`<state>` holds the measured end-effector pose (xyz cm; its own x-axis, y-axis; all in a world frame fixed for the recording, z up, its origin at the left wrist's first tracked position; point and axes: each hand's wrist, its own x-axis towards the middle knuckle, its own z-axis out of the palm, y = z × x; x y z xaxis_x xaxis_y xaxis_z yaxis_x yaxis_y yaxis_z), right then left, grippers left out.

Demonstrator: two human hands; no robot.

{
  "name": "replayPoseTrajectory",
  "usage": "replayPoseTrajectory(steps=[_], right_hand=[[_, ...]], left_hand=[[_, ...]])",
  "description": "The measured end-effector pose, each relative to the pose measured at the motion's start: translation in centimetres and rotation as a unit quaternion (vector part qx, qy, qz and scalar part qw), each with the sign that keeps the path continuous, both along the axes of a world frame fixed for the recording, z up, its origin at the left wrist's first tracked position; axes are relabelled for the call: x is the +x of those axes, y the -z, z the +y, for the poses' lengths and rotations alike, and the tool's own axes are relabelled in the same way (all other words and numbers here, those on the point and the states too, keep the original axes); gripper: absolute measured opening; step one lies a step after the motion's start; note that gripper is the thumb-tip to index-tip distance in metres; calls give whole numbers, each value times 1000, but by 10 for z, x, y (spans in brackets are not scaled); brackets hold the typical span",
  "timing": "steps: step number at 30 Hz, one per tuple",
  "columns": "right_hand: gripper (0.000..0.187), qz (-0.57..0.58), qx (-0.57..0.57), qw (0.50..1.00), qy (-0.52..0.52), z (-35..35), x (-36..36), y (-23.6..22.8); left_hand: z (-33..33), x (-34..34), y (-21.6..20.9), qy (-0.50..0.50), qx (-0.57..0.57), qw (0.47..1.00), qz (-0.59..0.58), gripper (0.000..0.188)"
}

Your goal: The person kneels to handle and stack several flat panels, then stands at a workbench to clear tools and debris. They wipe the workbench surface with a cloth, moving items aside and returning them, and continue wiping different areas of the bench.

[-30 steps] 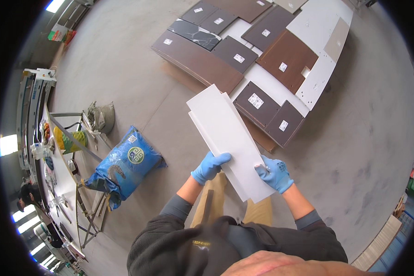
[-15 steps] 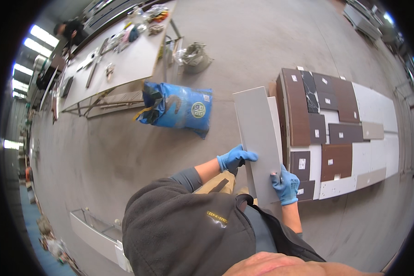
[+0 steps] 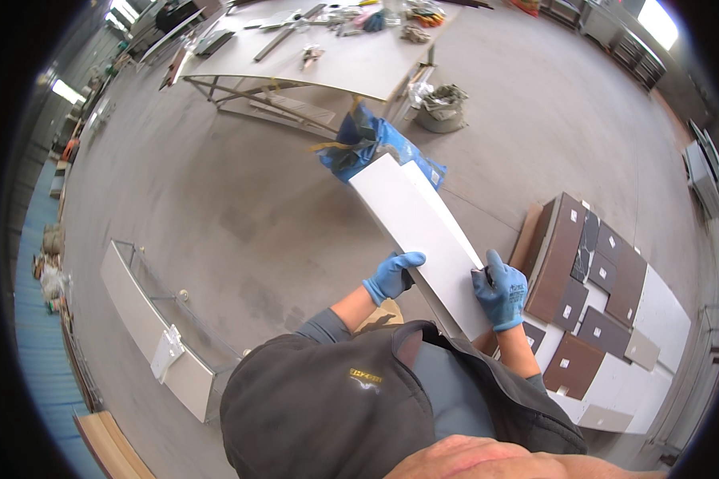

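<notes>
Two long white panels (image 3: 419, 231), one overlapping the other, are held at a slant in front of my body. Closed on their left edge is my blue-gloved left hand (image 3: 391, 275), its thumb over the top face. My right hand (image 3: 503, 294), gloved the same way, grips the right edge with its thumb pointing up. The panels' far ends cover part of a blue sack (image 3: 411, 156) on the floor, and their near ends reach my open dark jacket.
At right lies a broad stack of brown, dark and white panels (image 3: 575, 363). A long low trolley (image 3: 148, 327) with a pale top stands at left. Beyond the sack are a white worktable (image 3: 359, 68) with tools and gloves, and a grey-green bin (image 3: 441, 112).
My view has swung left, so the panel stack sits lower right and the trolley shows more fully. Both hands still hold the white panels, whose far ends now overlap the blue sack in view.
</notes>
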<state>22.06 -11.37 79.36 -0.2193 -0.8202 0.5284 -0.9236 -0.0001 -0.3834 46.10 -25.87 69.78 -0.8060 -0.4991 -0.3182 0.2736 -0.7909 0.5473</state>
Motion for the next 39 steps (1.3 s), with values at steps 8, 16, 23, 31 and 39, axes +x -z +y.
replayPoseTrajectory(steps=[8,16,23,31,39], right_hand=[[54,-65,-71,995,0,-162,89,-23],[70,-243,380,871,-195,-341,222,6],[61,-466,428,743,-218,-478,305,24],[46,-544,419,684,-246,-712,383,22],[55,-496,468,671,-291,-933,485,-6]], left_hand=[[-94,141,-17,-183,-14,983,21,37],[-230,295,-17,-205,-38,978,-24,40],[-358,350,-14,-229,-42,973,0,51],[-590,413,-18,-286,-13,957,-40,55],[-745,492,-53,-413,-10,905,-102,53]])
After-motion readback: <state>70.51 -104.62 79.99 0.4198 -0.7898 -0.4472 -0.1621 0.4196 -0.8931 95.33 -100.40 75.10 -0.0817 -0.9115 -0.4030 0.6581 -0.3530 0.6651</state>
